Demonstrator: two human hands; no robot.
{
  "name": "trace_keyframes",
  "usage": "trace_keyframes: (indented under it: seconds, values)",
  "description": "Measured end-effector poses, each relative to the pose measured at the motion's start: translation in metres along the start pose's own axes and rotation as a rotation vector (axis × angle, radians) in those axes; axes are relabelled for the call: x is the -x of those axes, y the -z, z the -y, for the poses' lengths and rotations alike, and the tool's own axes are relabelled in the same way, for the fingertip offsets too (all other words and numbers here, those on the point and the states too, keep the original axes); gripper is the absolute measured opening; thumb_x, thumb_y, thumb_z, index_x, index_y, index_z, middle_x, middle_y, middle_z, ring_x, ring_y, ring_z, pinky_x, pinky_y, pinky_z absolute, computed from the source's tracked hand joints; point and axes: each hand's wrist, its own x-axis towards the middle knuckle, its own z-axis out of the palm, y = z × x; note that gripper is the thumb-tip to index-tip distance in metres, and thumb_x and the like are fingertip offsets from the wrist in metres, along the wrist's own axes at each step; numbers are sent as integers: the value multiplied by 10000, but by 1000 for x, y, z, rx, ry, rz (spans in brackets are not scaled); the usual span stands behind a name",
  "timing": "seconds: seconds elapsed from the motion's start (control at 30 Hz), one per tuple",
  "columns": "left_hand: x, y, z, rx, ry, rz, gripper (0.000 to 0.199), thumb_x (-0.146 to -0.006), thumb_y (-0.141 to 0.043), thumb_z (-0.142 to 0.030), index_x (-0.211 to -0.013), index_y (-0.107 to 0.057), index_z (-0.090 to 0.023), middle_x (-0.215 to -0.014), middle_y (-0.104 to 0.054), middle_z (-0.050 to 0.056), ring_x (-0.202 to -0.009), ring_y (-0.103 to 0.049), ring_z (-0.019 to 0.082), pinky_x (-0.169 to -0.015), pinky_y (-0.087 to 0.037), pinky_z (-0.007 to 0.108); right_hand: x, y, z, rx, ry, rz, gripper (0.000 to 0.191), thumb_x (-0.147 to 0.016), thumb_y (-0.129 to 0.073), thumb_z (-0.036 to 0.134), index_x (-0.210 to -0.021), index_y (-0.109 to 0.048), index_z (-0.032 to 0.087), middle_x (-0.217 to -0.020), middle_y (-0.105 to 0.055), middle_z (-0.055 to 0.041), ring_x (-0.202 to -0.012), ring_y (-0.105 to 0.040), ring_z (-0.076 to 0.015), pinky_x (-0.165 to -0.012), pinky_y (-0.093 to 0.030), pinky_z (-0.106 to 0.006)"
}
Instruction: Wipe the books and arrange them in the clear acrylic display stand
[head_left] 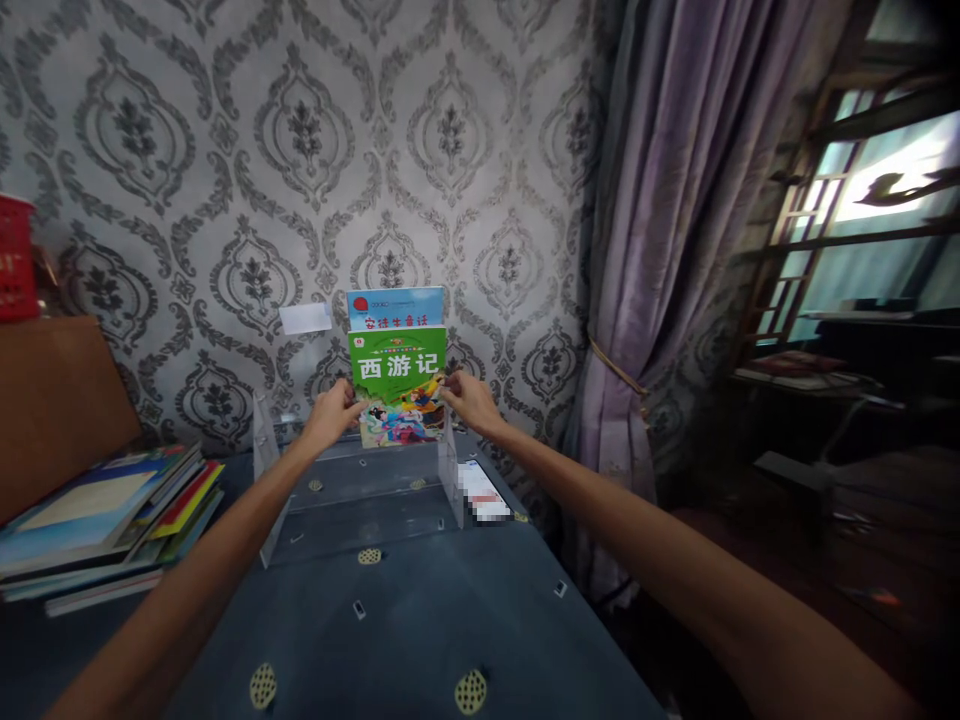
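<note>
A green book [397,385] with white lettering and colourful figures is upright, gripped at both side edges. On its left edge my left hand [335,412] is closed, and my right hand [470,400] pinches the right edge. Behind it a blue book [396,305] with red lettering shows only its top part. Below and around the books stands a clear, tiered plastic rack [360,510] on the dark blue tabletop. The lower edge of the green book is above the rack's front tiers.
A pile of books [105,510] lies at the left, beside a brown box [64,400] and a red basket [16,258]. Right of the rack is a phone [484,490]. A white label [305,318] is near the patterned wall. A purple curtain [645,250] hangs beyond the table's right edge.
</note>
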Motion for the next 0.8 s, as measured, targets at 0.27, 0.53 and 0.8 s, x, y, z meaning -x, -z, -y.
trace_keyframes:
  seconds: [0.27, 0.53, 0.8]
  values:
    - [4, 1, 1, -84, 6, -2, 262, -772, -640, -435, -725, -458, -252, -632, -638, -13, -629, -686, 226, -571, -482, 294, 4, -6, -3, -9, -40, 10, 140, -858, -624, 234, -990, -589, 202, -895, -710, -58, -863, -659, -233, -756, -470, -318]
    - [9, 1, 1, -93, -27, 22, 288, -801, -588, -498, -715, -482, -245, -638, -649, -12, -614, -691, 223, -582, -477, 300, 8, -13, -2, -8, -98, 6, 186, -819, -645, 214, -974, -542, 224, -843, -691, -29, -824, -654, -232, -690, -449, -306]
    - [6, -4, 10, -66, -35, 15, 293, -797, -600, -494, -706, -493, -237, -628, -659, -11, -655, -687, 216, -615, -509, 297, 7, -18, -8, 2, -135, -6, 152, -813, -661, 240, -918, -555, 213, -808, -673, -9, -796, -624, -202, -635, -374, -267]
